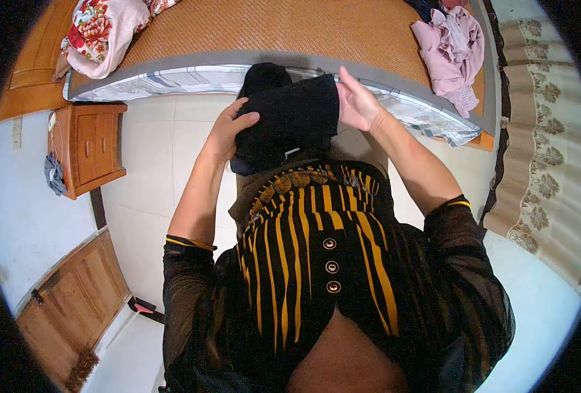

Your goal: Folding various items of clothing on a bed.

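Observation:
A folded black cloth garment (pixel 287 114) is held up over my lap, close to the edge of the bed; its exact kind does not show. My left hand (pixel 227 131) grips its left side, thumb on top and the other fingers partly hidden by the cloth. At the right edge of the fabric is my right hand (pixel 358 101), palm side showing and thumb stretched away from the cloth. Its fingertips are partly hidden at the garment's edge. More dark fabric bunches beneath and behind the folded part, with a small white mark (pixel 292 152) low down.
Ahead lies a bed with a woven brown mat (pixel 290 29). A floral and pink bundle (pixel 97 33) rests on its left, pink clothing (pixel 451 52) on its right. A wooden nightstand (pixel 94 147) stands at left, a patterned curtain (pixel 533 144) hangs at right.

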